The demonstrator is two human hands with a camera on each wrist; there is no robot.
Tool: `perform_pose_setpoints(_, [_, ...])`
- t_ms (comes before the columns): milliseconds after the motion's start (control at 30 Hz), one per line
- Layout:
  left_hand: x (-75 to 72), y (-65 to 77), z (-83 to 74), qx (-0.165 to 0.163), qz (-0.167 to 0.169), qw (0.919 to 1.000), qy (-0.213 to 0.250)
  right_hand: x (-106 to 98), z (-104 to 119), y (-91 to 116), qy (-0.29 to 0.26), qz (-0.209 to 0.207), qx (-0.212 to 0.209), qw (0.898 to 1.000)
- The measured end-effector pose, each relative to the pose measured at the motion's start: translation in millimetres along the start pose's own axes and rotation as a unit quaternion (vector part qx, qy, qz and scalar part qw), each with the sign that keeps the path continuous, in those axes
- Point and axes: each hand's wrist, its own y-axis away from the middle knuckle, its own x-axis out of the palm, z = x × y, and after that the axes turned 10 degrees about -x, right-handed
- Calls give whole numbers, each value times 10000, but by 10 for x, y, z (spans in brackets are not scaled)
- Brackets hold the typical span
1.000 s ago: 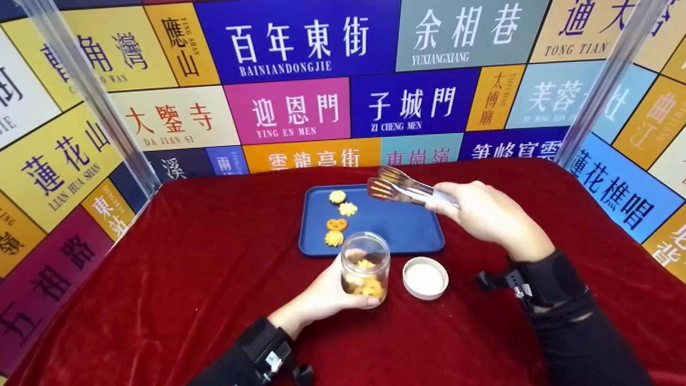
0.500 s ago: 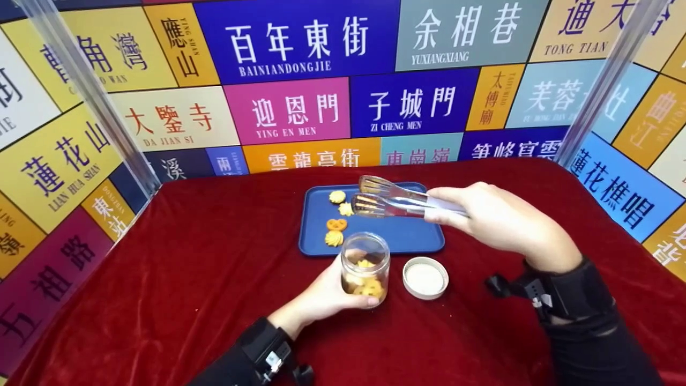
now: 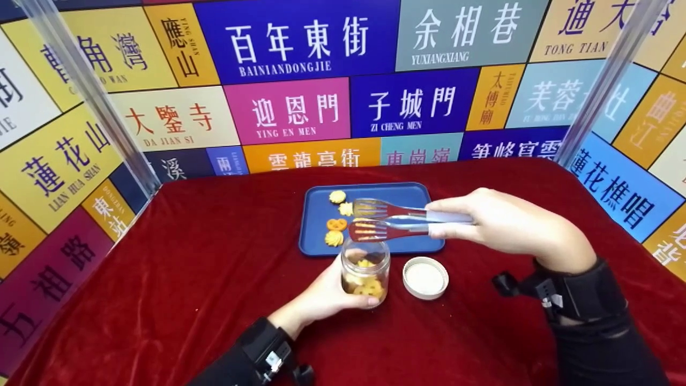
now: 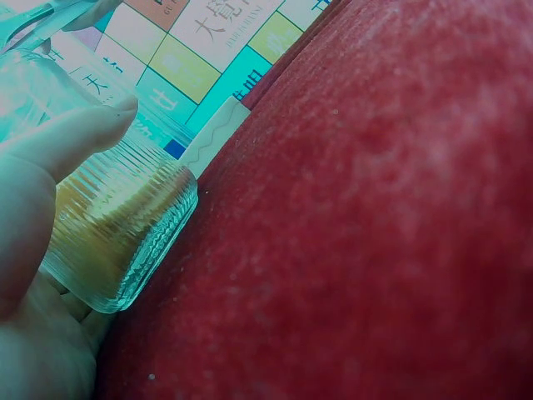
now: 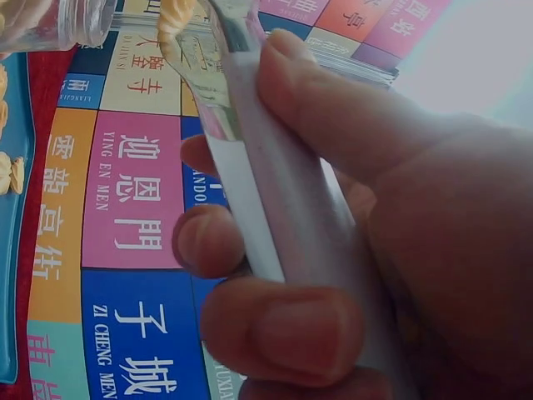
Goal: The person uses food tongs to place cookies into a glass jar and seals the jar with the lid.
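My left hand (image 3: pixel 327 292) grips an uncovered glass jar (image 3: pixel 352 265) standing on the red cloth, several cookies (image 3: pixel 368 288) inside it. In the left wrist view, the thumb (image 4: pixel 83 137) lies across the ribbed jar. My right hand (image 3: pixel 498 225) holds metal tongs (image 3: pixel 394 213) with pale handles, level above the tray's front edge and overlapping the jar's mouth. A yellow cookie (image 5: pixel 175 18) sits between the tongs' tips in the right wrist view. On the blue tray (image 3: pixel 412 195), at its left side, lie two piped cookies, a pretzel-shaped cookie (image 3: pixel 336 224) and a swirled cookie (image 3: pixel 334 238).
A round white lid (image 3: pixel 426 277) lies to the right of the jar. Red velvet cloth (image 3: pixel 214 268) covers the table. Behind it stands a wall of coloured name signs (image 3: pixel 300 37), with clear upright posts (image 3: pixel 96 102) at the corners.
My right hand has brought the tongs lower and toward me, from over the back of the tray to the jar's mouth. The left hand and jar have stayed in place.
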Motion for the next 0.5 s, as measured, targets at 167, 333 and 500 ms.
perform_pose_setpoints(167, [-4,0,-4,1,-78,9997,-212,5,-9,6,-84,218,-45,9997])
perform_pose_setpoints(333, [-5,-4,-9,-17,-75,9997,-220,16,-13,3,-150,326,-54,9993])
perform_pose_setpoints(500, [-9,-7,-7,0,-67,9997,-219,18,-13,-1,-183,329,-44,9993])
